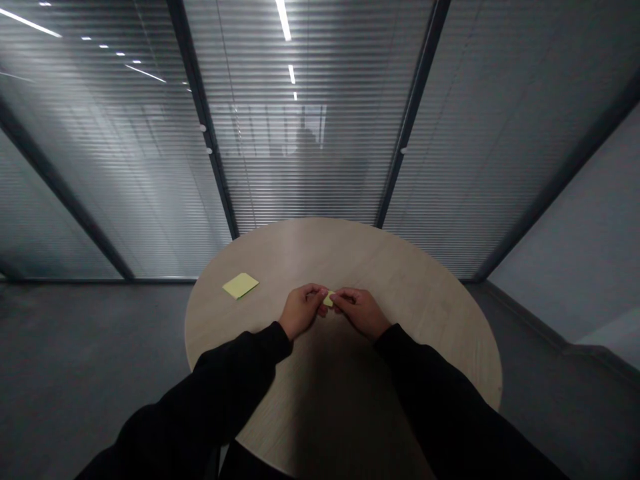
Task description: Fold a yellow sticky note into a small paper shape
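A small piece of yellow paper (328, 299) is pinched between both hands above the middle of the round table. My left hand (303, 309) grips its left side, thumb on top. From the other side, my right hand (361, 311) holds it with thumb and fingers pressed together. The fingers cover much of the paper, so its full shape and any folds are hidden. To the left of my left hand, apart from it, a pad of yellow sticky notes (241, 285) lies flat on the table.
The round wooden table (425, 287) has its far edge close to a glass partition with blinds (310, 187). Dark frame posts (213, 133) divide the glass. A white wall (590, 253) stands at the right, and grey floor (100, 347) surrounds the table.
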The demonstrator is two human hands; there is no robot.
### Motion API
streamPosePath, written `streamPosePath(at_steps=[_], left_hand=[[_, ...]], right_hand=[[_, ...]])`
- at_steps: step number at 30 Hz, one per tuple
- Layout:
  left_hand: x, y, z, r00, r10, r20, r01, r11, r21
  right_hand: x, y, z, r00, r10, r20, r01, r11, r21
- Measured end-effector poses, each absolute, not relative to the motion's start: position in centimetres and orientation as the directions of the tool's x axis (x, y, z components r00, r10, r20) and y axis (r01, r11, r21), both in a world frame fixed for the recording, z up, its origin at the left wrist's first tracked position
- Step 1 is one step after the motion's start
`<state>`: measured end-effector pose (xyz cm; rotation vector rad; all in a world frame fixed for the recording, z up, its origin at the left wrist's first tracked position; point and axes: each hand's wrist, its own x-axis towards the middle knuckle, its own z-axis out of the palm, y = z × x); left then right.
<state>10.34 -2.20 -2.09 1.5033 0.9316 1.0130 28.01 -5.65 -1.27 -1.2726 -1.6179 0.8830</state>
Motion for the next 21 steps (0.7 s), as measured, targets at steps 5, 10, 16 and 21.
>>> streamPosePath(at_steps=[5, 10, 16, 21], left_hand=[[10.33, -2.27, -1.92, 0.330, 0.935, 0.129, 0.016, -0.143, 0.990], [10.34, -2.09, -2.22, 0.323, 0.938, 0.127, 0.029, -0.144, 0.989], [10.28, -2.06, -2.19, 0.340, 0.932, 0.128, 0.045, -0.152, 0.987], [10.50, -1.92, -2.50, 0.381, 0.915, 0.133, -0.067, -0.116, 0.991]], right_hand=[[27.87, -5.83, -1.00, -0.093, 0.971, 0.222, 0.372, 0.240, -0.897], [27.93, -5.79, -1.06, -0.066, 0.974, 0.219, 0.370, 0.227, -0.901], [27.99, -5.56, -1.38, -0.045, 0.976, 0.215, 0.365, 0.216, -0.905], [28.03, -5.34, -1.67, -0.045, 0.984, 0.174, 0.309, 0.179, -0.934]])
